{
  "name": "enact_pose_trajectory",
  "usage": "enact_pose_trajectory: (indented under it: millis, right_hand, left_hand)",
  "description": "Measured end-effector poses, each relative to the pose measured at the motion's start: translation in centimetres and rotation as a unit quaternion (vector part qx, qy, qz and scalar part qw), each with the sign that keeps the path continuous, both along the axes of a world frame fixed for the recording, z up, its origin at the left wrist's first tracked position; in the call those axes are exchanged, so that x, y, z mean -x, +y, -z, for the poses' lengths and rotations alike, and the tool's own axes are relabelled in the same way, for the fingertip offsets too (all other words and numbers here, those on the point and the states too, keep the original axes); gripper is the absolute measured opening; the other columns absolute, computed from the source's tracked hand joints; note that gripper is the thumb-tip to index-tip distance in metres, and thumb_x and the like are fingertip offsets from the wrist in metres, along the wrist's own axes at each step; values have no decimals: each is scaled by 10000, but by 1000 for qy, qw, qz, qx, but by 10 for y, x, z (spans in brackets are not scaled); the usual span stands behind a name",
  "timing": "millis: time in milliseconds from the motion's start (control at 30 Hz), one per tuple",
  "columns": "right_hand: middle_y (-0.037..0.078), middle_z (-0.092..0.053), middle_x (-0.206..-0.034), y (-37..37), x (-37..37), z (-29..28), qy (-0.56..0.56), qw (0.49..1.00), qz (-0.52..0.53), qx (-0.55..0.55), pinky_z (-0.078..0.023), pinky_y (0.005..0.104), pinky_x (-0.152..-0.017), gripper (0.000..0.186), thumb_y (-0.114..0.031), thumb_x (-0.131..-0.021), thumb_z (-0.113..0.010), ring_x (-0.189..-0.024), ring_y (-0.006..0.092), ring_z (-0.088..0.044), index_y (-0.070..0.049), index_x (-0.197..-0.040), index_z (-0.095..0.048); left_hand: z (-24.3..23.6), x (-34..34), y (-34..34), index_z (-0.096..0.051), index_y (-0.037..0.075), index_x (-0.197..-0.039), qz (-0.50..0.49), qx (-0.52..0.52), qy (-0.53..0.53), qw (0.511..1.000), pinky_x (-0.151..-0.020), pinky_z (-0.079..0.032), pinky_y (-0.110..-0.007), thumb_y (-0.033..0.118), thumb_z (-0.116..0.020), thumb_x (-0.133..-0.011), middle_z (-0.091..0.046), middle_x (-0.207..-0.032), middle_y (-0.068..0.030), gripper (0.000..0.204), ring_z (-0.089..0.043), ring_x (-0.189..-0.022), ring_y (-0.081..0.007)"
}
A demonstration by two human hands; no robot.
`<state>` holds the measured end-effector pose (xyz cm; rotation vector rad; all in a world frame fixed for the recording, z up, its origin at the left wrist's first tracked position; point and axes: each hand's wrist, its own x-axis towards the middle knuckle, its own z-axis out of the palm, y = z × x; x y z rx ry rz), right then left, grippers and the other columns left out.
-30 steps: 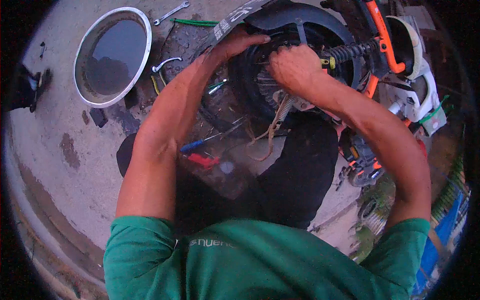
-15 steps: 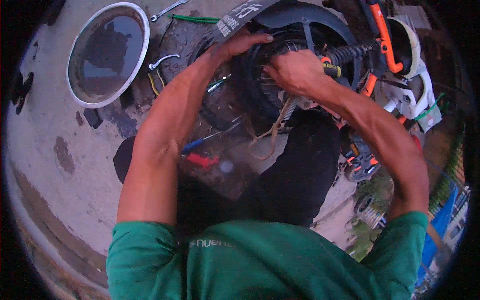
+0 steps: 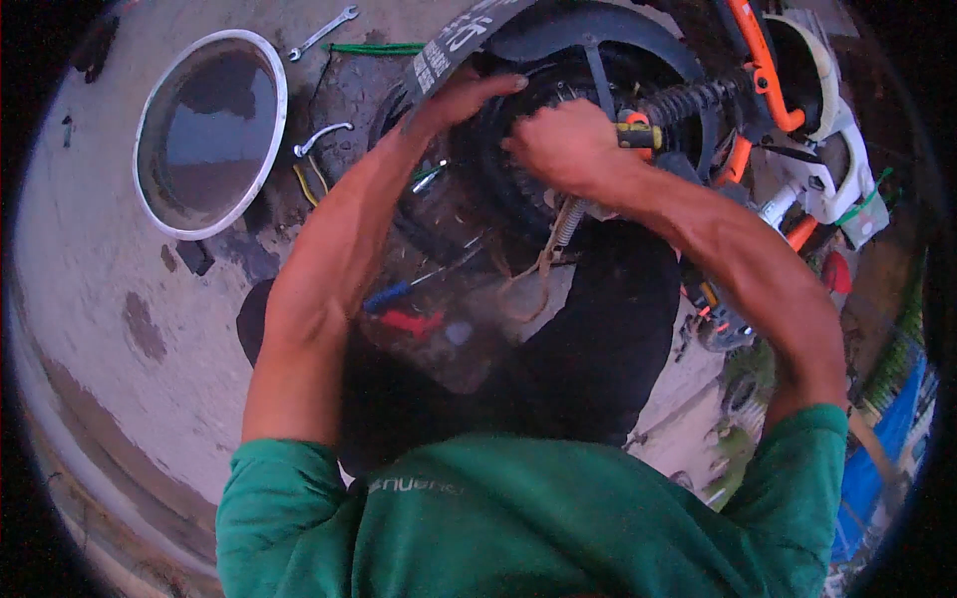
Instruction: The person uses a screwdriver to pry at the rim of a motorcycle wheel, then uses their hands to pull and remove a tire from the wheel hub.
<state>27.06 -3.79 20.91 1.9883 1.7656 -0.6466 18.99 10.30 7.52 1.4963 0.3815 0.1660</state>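
A scooter-type wheel with a black tyre (image 3: 488, 149) is in front of me, under a curved dark mudguard (image 3: 449, 50) with pale lettering. My left hand (image 3: 464, 103) grips the tyre's left side. Its thumb stretches across the rubber, while the mudguard and the wheel hide most of its fingers. Over the wheel's hub, my right hand (image 3: 568, 145) is closed in a fist. From the fist's right side sticks a tool with a yellow-and-black handle (image 3: 638, 135); its working end is hidden. A tan cord (image 3: 543, 269) and a coil spring (image 3: 570, 221) hang just below that hand.
A round pan of dark water (image 3: 209, 130) stands at left. Spanners (image 3: 324, 32), a blue-handled screwdriver (image 3: 389, 295) and a red object (image 3: 411, 321) lie on the ground. At right are a shock absorber (image 3: 693, 102), an orange frame tube (image 3: 763, 65) and white bodywork (image 3: 842, 169).
My right hand has shifted slightly left over the hub, and the yellow-and-black handle has moved with it. The whole view has tilted a little. My left hand keeps its place on the tyre.
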Motion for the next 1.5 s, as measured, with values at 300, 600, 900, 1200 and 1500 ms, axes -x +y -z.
enact_pose_trajectory:
  millis: [300,600,900,1200,1500]
  right_hand:
    - [178,-746,-879,0,-7,-7,30,998,-57,17,-580,489,-773,306,-322,-941,-591,-869,382,-731,-60,-945,-748]
    - [132,-704,-854,25,18,-108,234,902,242,271,-575,382,-622,363,-346,-918,-647,-753,272,-706,14,-953,-679]
    - [72,-579,-794,-43,157,3,459,397,789,-100,-477,329,-438,205,-174,-979,-555,-554,171,-590,-63,-1115,-448]
    - [159,-614,-1163,-8,227,78,374,485,763,-208,-472,461,-952,362,-151,-954,-643,-1091,328,-618,-56,-1264,-479]
    - [125,-601,-1105,27,256,181,342,409,756,-381,-452,425,-934,330,-219,-961,-665,-1011,272,-581,-68,-1204,-501]
  left_hand:
    - [-7,-3,-6,-707,24,-1233,-7,16,-36,999,-1011,-491,-393,395,-807,-852,-731,-1181,-94,541,-657,-1058,-231]
    - [-11,2,-5,-563,1,-1403,-54,33,-39,997,-1107,-423,-403,394,-799,-845,-650,-1332,-128,722,-593,-1234,-264]
    - [-28,5,-14,-557,-7,-1399,-38,-14,33,999,-1066,-443,-393,508,-797,-819,-645,-1324,-135,812,-596,-1210,-262]
    - [14,6,-1,-528,-42,-1406,-38,3,30,999,-1093,-425,-396,500,-816,-798,-622,-1360,-166,865,-584,-1248,-296]
    - [13,-2,-9,-536,-52,-1397,-40,-137,67,987,-1102,-421,-399,550,-777,-809,-620,-1368,-207,875,-578,-1284,-312]
